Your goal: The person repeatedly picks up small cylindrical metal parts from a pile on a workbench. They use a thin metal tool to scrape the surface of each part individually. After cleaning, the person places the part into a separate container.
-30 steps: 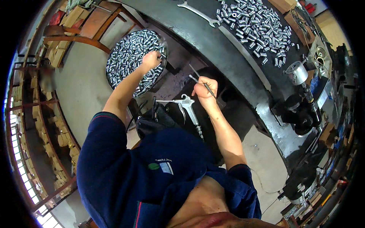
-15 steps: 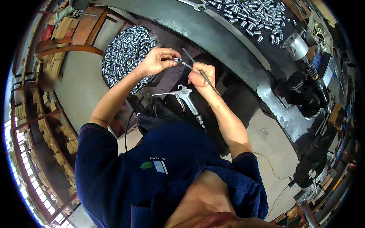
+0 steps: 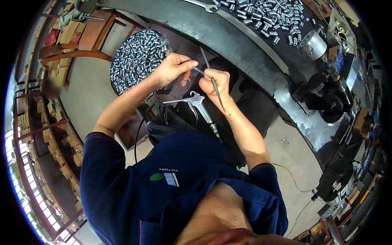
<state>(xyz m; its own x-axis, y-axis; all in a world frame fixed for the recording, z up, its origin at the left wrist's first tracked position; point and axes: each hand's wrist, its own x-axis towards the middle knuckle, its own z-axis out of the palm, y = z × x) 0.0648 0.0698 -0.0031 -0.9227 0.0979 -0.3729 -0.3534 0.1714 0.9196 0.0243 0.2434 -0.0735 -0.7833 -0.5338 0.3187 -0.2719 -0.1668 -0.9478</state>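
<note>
My left hand (image 3: pixel 173 69) is closed in a pinch, its thumb and fingertips together. The small shiny metal sleeve seen in it half a second ago is now hidden behind the fingers. My right hand (image 3: pixel 216 83) is closed around a slim grey metal rod (image 3: pixel 205 58) that runs slantwise across the fist. From the same fist a second thin metal tool (image 3: pixel 199 70) points left, its tip meeting the left fingertips. Below both hands an air blow gun (image 3: pixel 199 104) with a silver grip lies across my lap.
A round tub heaped with metal sleeves (image 3: pixel 136 61) stands at the left, beside a wooden chair (image 3: pixel 87 38). The dark bench (image 3: pixel 228 45) carries more loose sleeves (image 3: pixel 269 16), a wrench (image 3: pixel 204 5) and a machine with a silver cylinder (image 3: pixel 313 45). Shelves line the far left.
My left hand has turned so its fingers cover the sleeve. My right hand has shifted slightly left, closer to it, and the slanting rod has tilted more upright.
</note>
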